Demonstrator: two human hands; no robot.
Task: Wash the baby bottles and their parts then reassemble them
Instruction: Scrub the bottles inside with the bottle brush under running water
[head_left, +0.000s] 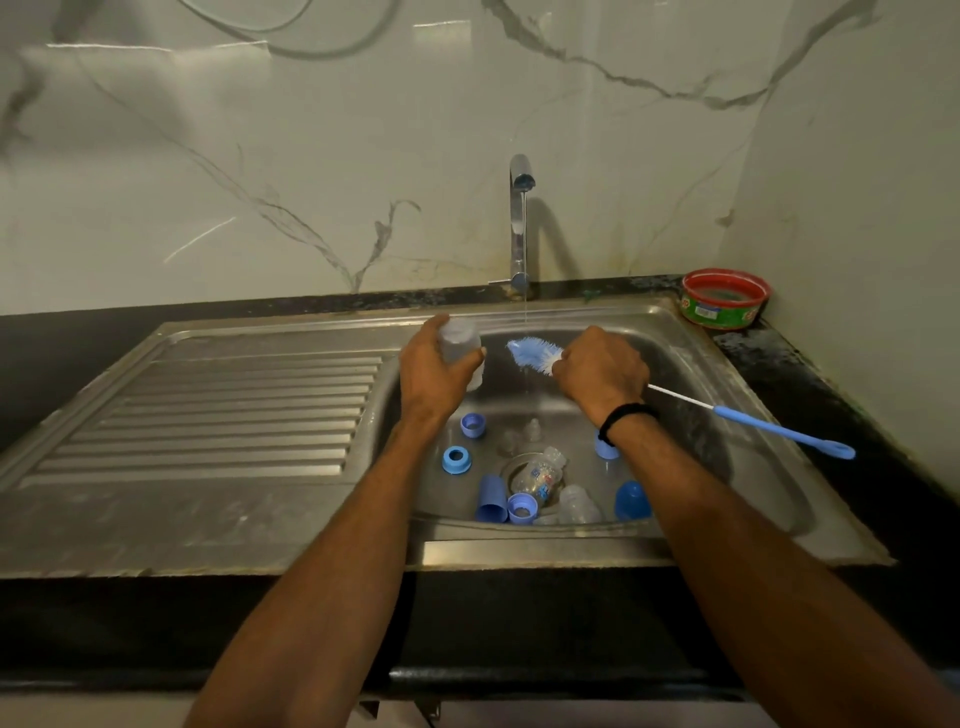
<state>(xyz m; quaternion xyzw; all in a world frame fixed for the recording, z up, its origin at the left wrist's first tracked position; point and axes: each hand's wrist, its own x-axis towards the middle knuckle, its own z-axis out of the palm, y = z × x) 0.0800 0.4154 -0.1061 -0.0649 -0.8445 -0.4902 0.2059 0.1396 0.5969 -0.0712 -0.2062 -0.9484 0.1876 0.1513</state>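
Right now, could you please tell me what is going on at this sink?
A person is washing baby bottles at a steel sink. The left hand grips a clear bottle, and the right hand holds a blue bottle brush close to its bristles, at the stream from the running tap. The brush is not inside the bottle. Another bottle, blue rings and blue caps lie unassembled in the basin. A red tub stands on the counter corner.

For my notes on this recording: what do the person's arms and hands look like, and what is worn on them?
Both forearms are bare, no sleeves in view. The left hand and right hand have no gloves, and no rings are visible. A thin black band, like a cord, circles the right wrist; the left wrist is bare.
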